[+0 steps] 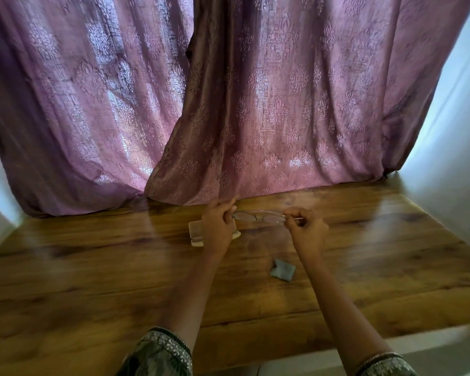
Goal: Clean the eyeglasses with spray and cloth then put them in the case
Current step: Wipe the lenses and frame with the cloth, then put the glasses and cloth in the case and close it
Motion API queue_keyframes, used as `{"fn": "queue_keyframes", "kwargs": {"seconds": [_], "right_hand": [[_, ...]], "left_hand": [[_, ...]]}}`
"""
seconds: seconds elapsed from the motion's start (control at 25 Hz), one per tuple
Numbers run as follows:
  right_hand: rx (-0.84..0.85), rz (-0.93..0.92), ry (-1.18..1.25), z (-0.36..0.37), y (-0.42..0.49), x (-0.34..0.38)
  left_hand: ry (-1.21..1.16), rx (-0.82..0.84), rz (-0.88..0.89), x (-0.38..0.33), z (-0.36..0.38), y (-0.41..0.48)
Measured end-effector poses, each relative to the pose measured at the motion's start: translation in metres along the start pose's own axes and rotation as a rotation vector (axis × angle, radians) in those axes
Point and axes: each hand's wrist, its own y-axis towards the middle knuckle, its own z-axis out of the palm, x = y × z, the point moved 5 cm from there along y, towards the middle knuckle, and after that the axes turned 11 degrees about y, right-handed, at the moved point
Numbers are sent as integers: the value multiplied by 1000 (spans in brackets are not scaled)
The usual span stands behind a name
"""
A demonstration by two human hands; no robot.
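Head view. Your left hand (218, 226) and right hand (305, 229) hold a pair of thin-rimmed eyeglasses (259, 216) between them, raised above the wooden surface (92, 267). The left hand's fingers curl round the end of the frame nearest it. The right hand pinches the opposite end with curled fingers, and a slim temple arm projects past them to the right. The lenses span the gap between the two hands, roughly level and slightly blurred.

A pale cream eyeglass case (196, 231) lies on the surface beneath the left hand and just to its left, and the hand covers much of it. The case looks open, though too much is hidden to be sure. A small grey cleaning cloth (282, 270), crumpled, lies on the surface nearer to you than the right hand. It sits just inside the right forearm and apart from the eyeglasses.

Both forearms are bare, and the embroidered sleeve cuffs (160, 351) show at the lower edge of the view. Beyond the hands, mauve patterned curtains (282, 104) hang down to the far edge of the surface, lit from behind. A white wall (459, 131) stands well to the right of the right hand, and another stands well to the left of the left hand
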Motion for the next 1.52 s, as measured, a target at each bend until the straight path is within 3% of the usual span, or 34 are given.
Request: {"fn": "queue_keyframes", "kwargs": {"seconds": [0.2,0.52,0.72,0.92,1.04,1.24,1.52], "right_hand": [[5,64,56,-5,2,-3],[11,410,292,-8,5,-32],[45,580,598,-6,6,-27],[144,580,637,-9,16,-16],[133,542,523,-11,21,-14],[162,588,700,-3,21,-13],[128,547,692,6,18,-12]], "left_hand": [[17,192,94,-1,7,-7],[-433,350,-165,8,3,-5],[-492,336,-244,11,4,-5],[-537,328,-364,8,6,-1],[-567,350,-434,5,8,-1],[-606,371,-529,7,9,0],[-635,416,-622,17,11,4]]}}
